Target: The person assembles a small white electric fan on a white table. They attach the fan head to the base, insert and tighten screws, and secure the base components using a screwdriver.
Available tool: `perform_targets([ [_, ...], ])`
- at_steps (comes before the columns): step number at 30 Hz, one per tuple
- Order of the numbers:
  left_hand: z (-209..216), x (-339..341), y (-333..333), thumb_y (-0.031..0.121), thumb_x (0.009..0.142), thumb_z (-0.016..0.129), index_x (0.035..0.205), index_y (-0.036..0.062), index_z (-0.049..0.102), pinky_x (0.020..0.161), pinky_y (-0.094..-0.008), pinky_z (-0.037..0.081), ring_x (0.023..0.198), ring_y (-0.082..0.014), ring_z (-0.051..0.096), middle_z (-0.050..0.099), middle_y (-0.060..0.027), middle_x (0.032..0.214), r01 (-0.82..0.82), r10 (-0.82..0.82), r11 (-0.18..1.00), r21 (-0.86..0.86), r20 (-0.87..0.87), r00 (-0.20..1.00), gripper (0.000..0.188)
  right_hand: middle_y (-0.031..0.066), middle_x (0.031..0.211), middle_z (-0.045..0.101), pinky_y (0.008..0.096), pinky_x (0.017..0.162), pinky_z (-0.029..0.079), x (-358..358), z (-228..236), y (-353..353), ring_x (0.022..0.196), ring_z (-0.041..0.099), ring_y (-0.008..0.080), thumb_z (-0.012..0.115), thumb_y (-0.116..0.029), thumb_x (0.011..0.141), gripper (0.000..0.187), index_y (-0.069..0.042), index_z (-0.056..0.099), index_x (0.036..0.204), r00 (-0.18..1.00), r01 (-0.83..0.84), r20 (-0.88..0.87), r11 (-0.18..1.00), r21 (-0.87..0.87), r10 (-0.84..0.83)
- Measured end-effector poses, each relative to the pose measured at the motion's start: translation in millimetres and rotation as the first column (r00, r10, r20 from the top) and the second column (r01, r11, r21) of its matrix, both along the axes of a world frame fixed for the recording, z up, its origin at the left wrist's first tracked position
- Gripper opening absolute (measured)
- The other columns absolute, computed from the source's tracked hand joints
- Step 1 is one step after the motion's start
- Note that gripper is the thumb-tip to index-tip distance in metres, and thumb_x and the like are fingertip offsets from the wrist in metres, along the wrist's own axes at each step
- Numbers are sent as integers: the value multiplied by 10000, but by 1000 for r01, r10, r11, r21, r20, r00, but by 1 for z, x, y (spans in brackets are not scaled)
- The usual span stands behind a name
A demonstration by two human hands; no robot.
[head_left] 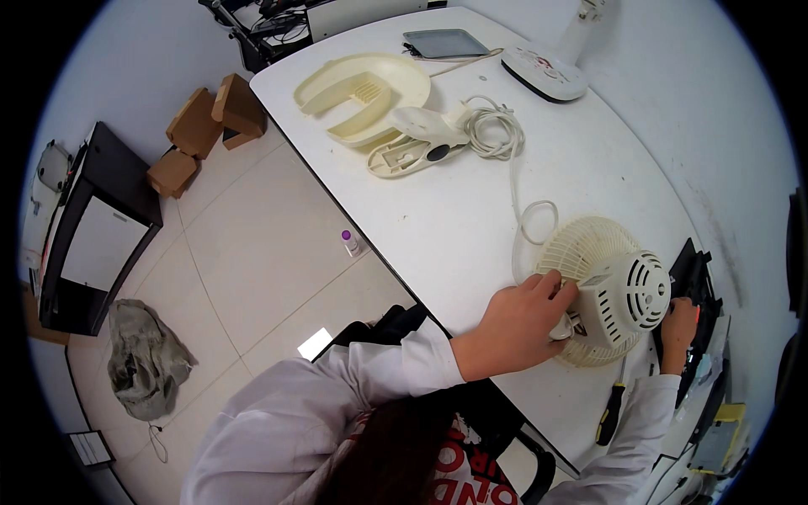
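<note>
Near the upper middle of the frame, a cream, curved base shell (412, 77) lies by itself on the white desk (454, 244). Just right of it is the stand (427, 126), lying on its side. So those two big bits are already off the fan. Next comes the cord (495, 135), curled in a loop, with a tail running down toward the fan. I can't see where that tail ends.

Right of the middle, my left hand (518, 328) is curled around the short neck of the fan head (599, 324), fingers on one side and thumb on the other. The fan head lies on its front, back side up. Its round cage (581, 244) is under it, and the motor cover (646, 290) with slots is still on, so those bits are not apart yet.

Below, a black and yellow screwdriver (610, 417) lies on the desk; I'm not using it. At the far right, my right hand (677, 332) is beside the motor cover, fingers bent. I can't tell if it's touching or holding anything.
</note>
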State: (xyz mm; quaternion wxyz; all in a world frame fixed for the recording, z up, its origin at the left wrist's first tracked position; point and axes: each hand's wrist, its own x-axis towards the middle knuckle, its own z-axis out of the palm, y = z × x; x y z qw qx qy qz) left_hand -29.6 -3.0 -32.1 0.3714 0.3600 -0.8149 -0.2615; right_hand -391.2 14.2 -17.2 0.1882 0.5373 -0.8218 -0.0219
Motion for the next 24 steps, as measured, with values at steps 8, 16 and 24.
perform_targets([
  [8, 0, -2, 1, 259, 629, 725, 1094, 54, 462, 624, -365, 485, 871, -264, 546, 500, -90, 978, 7, -8, 998, 59, 12, 1000, 573, 117, 1076, 578, 355, 852, 425, 71, 43, 54, 1017, 538, 288, 555, -188, 852, 242, -49, 595, 1046, 981, -173, 60, 976, -129, 182],
  [16, 2, 18, -13, 154, 827, 577, 1096, 31, 533, 605, -294, 443, 782, -225, 552, 560, -96, 882, 144, -144, 989, 10, -24, 989, 299, 107, 983, 612, 296, 806, 425, 170, 53, 125, 904, 574, 211, 578, -48, 801, 239, -19, 592, 1038, 714, -75, 671, 975, -211, 200],
  [24, 15, 42, -24, 77, 829, 542, 961, 51, 609, 554, -208, 392, 757, -97, 560, 620, -22, 836, 0, 20, 994, 114, -167, 986, 151, 106, 995, 627, 253, 715, 485, 235, 22, 108, 867, 603, 154, 549, -47, 836, 378, -19, 494, 1209, -16, -137, 983, 973, -185, 185],
])
